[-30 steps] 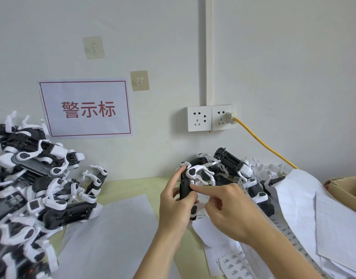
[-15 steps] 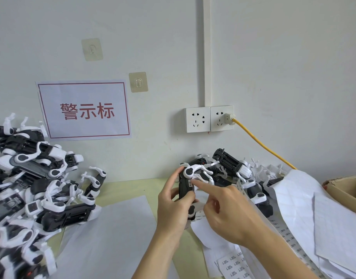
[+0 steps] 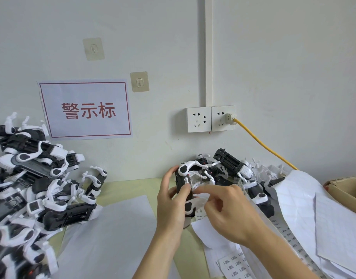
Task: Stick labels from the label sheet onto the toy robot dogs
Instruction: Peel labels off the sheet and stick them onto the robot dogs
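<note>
While the left hand (image 3: 173,200) grips the black-and-white plastic toy robot dog (image 3: 184,188) upright, long axis twelve-to-six, the right hand (image 3: 227,214) sits at its four o'clock, fingers loosely curled, touching its white leg; grasp unclear.

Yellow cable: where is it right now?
Head view, right side: the yellow cable is plugged into the right wall socket and slants down-right behind the used label sheets.

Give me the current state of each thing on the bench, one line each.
Held toy robot dog: gripped upright, small label on its black body.
Left hand: grip curled round the dog.
Right hand: fingertips at the dog's side.
Label sheet: flat, labels left.
Right wall socket: yellow cable plugged in.
Left wall socket: unused.
</note>
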`<state>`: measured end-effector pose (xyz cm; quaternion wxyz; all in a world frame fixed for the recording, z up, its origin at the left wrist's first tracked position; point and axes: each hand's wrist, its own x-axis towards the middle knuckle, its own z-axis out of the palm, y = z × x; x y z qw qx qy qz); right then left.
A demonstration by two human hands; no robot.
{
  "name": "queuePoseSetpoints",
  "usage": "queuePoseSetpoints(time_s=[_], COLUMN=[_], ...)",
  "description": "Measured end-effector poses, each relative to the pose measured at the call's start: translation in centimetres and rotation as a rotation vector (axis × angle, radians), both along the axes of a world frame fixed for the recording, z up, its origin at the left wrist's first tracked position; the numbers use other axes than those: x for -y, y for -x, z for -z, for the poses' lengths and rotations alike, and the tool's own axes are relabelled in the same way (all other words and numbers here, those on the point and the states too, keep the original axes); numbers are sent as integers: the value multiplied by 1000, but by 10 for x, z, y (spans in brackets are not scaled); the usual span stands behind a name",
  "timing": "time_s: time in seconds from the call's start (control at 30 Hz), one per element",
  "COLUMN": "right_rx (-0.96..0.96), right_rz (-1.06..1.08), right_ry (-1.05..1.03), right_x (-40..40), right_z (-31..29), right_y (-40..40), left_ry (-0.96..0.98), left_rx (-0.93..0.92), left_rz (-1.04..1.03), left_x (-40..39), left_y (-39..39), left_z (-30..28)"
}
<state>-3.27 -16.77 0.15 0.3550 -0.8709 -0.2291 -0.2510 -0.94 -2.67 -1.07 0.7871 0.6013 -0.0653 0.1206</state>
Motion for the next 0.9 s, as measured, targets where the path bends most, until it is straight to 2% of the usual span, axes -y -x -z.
queuePoseSetpoints(time_s=[0.27, 0.47, 0.6, 0.67, 0.77, 0.9], right_rx=[-47, 45, 132, 62, -122, -252], right_rz=[-22, 121, 239, 193, 56, -80], right_ry=[-6, -330, -437, -466, -487, -407], right_x=[-3, 2, 2, 3, 10, 17], right_z=[4, 4, -4, -5, -7, -7], right_y=[-3, -11, -10, -9, -9, -10], left_ry=[8, -34, -70, -100, -244, -455], left_rx=[-10, 2, 51, 71, 102, 178], left_rz=[-45, -35, -17, 17, 71, 86], left_x=[-1, 1, 3, 3, 6, 8], left_y=[-1, 4, 5, 4, 2, 0], left_z=[0, -2, -2, 0, 7, 14])
